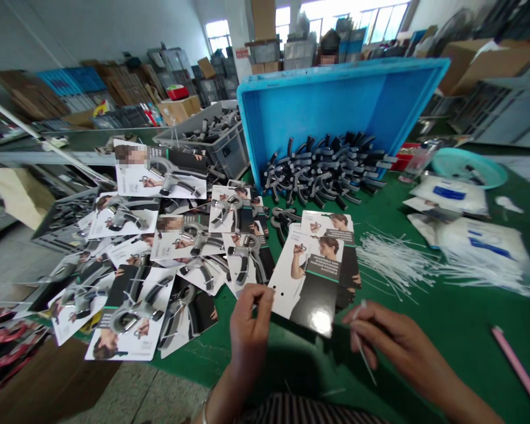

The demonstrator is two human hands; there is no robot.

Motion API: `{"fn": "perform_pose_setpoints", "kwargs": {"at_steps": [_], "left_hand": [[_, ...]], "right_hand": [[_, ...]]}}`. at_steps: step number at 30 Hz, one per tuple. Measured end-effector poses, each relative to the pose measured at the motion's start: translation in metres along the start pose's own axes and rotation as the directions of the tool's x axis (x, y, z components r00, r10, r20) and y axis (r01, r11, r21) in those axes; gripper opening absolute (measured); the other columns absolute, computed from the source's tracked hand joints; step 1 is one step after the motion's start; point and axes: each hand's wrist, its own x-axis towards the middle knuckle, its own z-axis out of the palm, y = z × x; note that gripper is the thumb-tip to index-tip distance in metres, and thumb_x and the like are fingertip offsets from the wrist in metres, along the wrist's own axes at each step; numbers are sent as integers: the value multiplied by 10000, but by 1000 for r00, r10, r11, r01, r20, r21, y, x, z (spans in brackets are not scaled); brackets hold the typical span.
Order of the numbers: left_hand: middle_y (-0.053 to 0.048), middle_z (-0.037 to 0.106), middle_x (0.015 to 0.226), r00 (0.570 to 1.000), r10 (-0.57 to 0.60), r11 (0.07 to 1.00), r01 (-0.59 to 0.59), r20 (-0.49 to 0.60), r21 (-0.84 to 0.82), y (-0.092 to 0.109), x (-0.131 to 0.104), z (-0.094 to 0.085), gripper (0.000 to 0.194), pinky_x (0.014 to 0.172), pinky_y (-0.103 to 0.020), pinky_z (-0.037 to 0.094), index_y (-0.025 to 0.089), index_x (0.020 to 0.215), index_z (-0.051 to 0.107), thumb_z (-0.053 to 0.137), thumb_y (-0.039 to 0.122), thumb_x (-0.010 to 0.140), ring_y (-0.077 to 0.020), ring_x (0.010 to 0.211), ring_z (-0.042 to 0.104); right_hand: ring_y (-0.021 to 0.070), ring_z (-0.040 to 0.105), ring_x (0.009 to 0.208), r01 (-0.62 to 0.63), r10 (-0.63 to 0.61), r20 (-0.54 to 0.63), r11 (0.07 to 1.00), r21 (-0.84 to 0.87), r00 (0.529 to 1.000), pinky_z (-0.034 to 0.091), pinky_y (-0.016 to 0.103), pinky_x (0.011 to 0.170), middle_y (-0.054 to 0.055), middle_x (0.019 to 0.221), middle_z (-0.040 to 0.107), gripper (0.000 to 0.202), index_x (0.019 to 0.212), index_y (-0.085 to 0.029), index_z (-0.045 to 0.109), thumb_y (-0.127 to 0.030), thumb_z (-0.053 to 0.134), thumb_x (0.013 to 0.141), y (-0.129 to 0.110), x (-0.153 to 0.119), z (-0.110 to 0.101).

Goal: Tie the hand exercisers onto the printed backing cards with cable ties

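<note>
My right hand (386,333) pinches a thin white cable tie (365,353), which slants down beside the front right of a stack of printed cards. The top card (307,288) lies face up with small holes near its left edge. At that edge my left hand (251,321) is closed, thumb against curled fingers; what it holds, if anything, is hidden. Left of it lie several cards with grey and black hand grippers (135,312) fastened on them. Loose hand grippers (322,168) fill the tipped blue crate (309,106) behind the stack.
A pile of white cable ties (393,262) lies right of the cards, near plastic bags (481,241) of more ties. A turquoise basin (468,165) stands behind them, a pink stick (519,371) at front right. A grey crate (229,147) adjoins the blue one. A person (329,47) is beyond.
</note>
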Motion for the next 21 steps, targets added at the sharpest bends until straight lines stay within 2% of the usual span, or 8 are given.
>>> {"fn": "perform_pose_setpoints", "kwargs": {"at_steps": [2, 3, 5, 8, 11, 14, 18, 21], "left_hand": [[-14, 612, 850, 985, -35, 996, 48, -171, 74, -13, 0, -12, 165, 779, -277, 440, 199, 906, 610, 591, 363, 918, -169, 815, 573], [-12, 619, 836, 979, -91, 992, 106, -182, 72, -19, 0, -17, 196, 763, -281, 448, 199, 925, 610, 603, 394, 907, -171, 795, 580], [-5, 637, 757, 970, -238, 971, 238, -51, -3, -24, -2, -20, 280, 716, -286, 467, 190, 924, 617, 584, 468, 903, -169, 710, 597], [-8, 657, 632, 890, -352, 897, 409, 291, -168, -25, -6, -10, 375, 656, -286, 480, 168, 914, 626, 550, 535, 903, -166, 598, 609], [-26, 683, 618, 857, -369, 846, 470, 359, -252, -18, -3, 3, 400, 638, -278, 479, 143, 982, 640, 608, 525, 871, -172, 587, 628], [-24, 685, 669, 898, -334, 873, 410, 286, -266, -2, 15, 0, 370, 643, -268, 476, 143, 992, 656, 630, 490, 867, -164, 614, 624], [2, 646, 743, 984, -72, 983, 98, 163, -155, 30, 54, -15, 262, 636, -227, 444, 178, 959, 679, 642, 422, 870, -139, 685, 579], [15, 610, 688, 949, -18, 986, 69, 315, -154, 36, 77, -11, 247, 581, -228, 440, 182, 895, 670, 641, 426, 863, -135, 615, 559]], "right_hand": [[118, 578, 486, -15, 30, -147, 995, 103, 989, 479, 258, 539, 8, 740, 680, 221, 1021, -223, 616, -416, 520, 976, 4, -2, -14], [127, 597, 507, -7, 36, -199, 990, 143, 979, 493, 269, 556, 19, 769, 695, 215, 1045, -220, 607, -409, 541, 968, 6, -1, -19], [143, 633, 559, 12, 36, -234, 979, 202, 972, 517, 286, 598, 35, 813, 713, 204, 1062, -212, 600, -382, 582, 950, 8, 3, -25], [151, 660, 596, 35, 23, -210, 962, 269, 977, 539, 291, 625, 34, 773, 715, 160, 977, -197, 612, -352, 613, 937, 7, 13, -18], [147, 662, 570, 75, -7, -195, 937, 341, 981, 541, 275, 566, 28, 741, 711, 154, 931, -195, 602, -347, 622, 931, 2, 25, -5], [145, 667, 565, 148, -60, -238, 917, 371, 969, 552, 275, 538, 26, 786, 723, 144, 943, -207, 580, -342, 626, 929, -8, 37, -2], [164, 709, 669, 319, -202, -393, 912, 260, 897, 596, 310, 645, 34, 847, 734, 143, 963, -218, 568, -330, 644, 917, -37, 63, -15], [162, 719, 716, 459, -318, -471, 861, 220, 823, 603, 326, 686, 28, 923, 732, 153, 984, -232, 527, -342, 619, 929, -56, 91, -14]]}}
